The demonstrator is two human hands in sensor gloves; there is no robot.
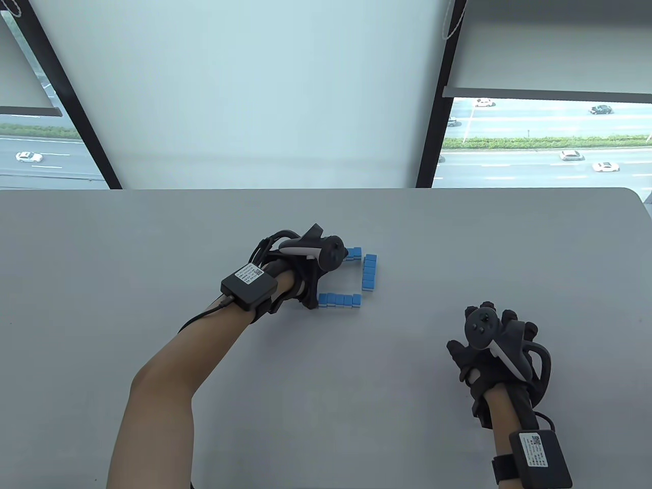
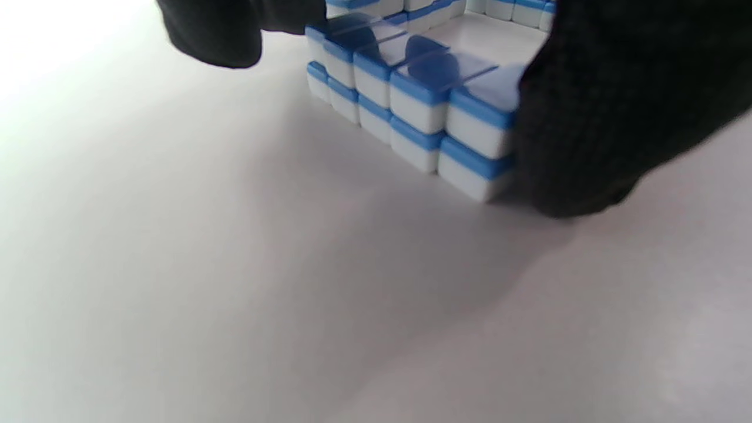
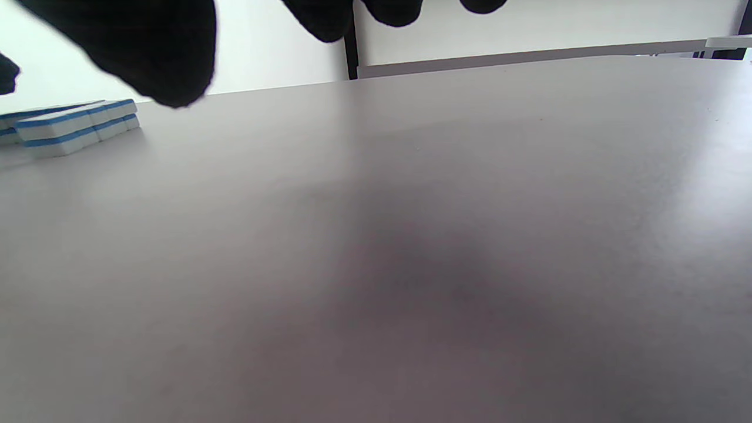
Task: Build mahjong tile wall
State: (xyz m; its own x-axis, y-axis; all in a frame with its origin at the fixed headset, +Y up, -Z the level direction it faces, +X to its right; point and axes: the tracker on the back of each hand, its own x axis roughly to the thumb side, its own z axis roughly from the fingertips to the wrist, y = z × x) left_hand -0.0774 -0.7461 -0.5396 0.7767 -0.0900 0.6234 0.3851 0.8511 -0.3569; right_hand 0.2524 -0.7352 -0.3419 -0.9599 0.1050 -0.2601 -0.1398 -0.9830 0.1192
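Blue-and-white mahjong tiles [image 1: 356, 277] set in two-layer rows around a square near the middle of the grey worktop [image 1: 153, 244].

Near row [image 1: 340, 300], right row [image 1: 370, 273] and a far row [image 1: 353, 253] are visible in the table view. The left hand [image 1: 300, 272] covers the left side; in the left wrist view a gloved finger [image 2: 593, 117] presses the end of a stacked row [image 2: 411, 100], with another fingertip [image 2: 217, 35] near its far end, apart from it. The right hand [image 1: 491, 338] rests well apart, fingers spread, holding nothing. Beyond the worktop, a pale blind [image 1: 254, 91] and windows facing a road [image 1: 535, 163].
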